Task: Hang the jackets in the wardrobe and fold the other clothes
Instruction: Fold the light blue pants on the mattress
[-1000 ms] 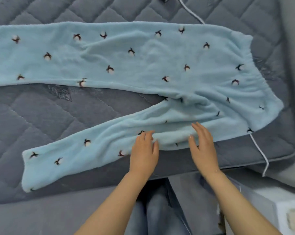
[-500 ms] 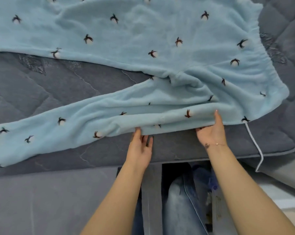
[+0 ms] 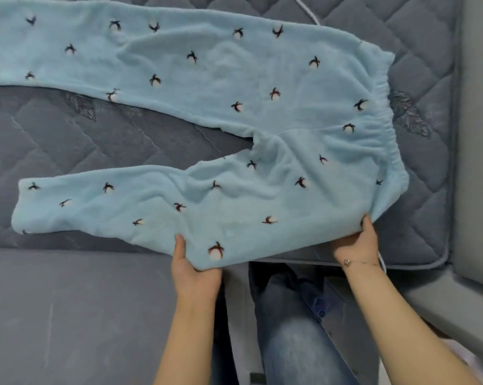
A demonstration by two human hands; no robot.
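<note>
Head view is all I have, looking down over a grey quilted mattress point(image 3: 418, 65) with a pair of light blue fleece trousers point(image 3: 234, 107) spread across it. I see the waistband to the right, gathered with elastic, and the two legs running off to the left, the far leg reaching past the left edge of the frame. The fabric is dotted with small dark-and-white motifs.

The near leg lies along the front edge of the mattress, and its lower edge is lifted off the surface. My left hand point(image 3: 193, 270) grips that edge from below, thumb on top of the fabric and the other fingers tucked underneath, out of my sight. My right hand point(image 3: 359, 245) holds the same edge further right, close to the waistband corner, with the thumb up against the fleece and the fingers curled under the cloth. A thin bracelet point(image 3: 354, 263) sits on the right wrist.

A white cord point(image 3: 308, 9) runs across the mattress at the top of the frame, beyond the far leg of the trousers; another bit of white cord shows just behind the right wrist. Below the mattress edge I see a grey bed base point(image 3: 68, 315) on the left, and a knee in blue jeans point(image 3: 298, 343) between my forearms.
</note>
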